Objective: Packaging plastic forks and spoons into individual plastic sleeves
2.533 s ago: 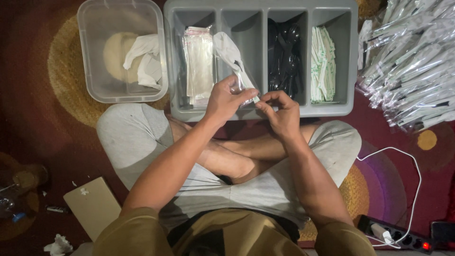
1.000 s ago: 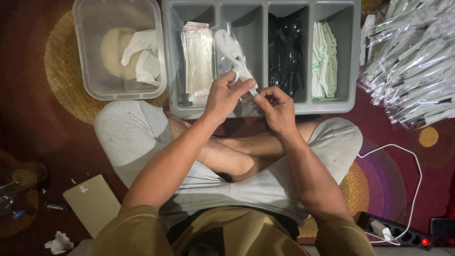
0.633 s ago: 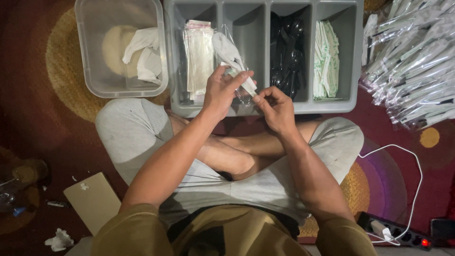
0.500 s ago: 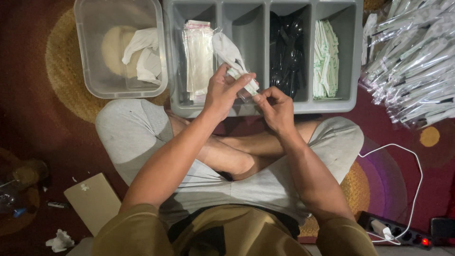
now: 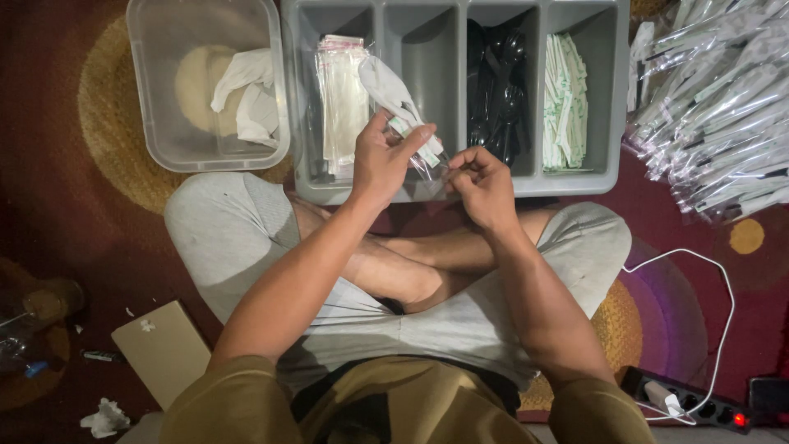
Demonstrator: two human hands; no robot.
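Note:
My left hand [image 5: 380, 160] holds a clear plastic sleeve [image 5: 403, 115] with a white napkin and a small wrapped item inside, raised over the front edge of the grey divided tray [image 5: 452, 187]. My right hand [image 5: 481, 182] pinches the sleeve's lower end, fingers closed on it. The tray's compartments hold empty clear sleeves [image 5: 341, 103], black plastic cutlery [image 5: 497, 82] and green-and-white wrapped sticks [image 5: 565, 103]. I sit cross-legged right behind the tray.
A clear plastic tub [image 5: 205, 86] with white napkins stands left of the tray. A heap of packed cutlery sleeves [image 5: 715, 107] lies at the right. A power strip [image 5: 686, 403] with a white cable, a tan box [image 5: 164, 349] and a bottle [image 5: 37, 316] lie on the patterned rug.
Both hands have stayed at the tray's front edge working the sleeve; the left hand has shifted its grip slightly and the sleeve's top has tilted a little.

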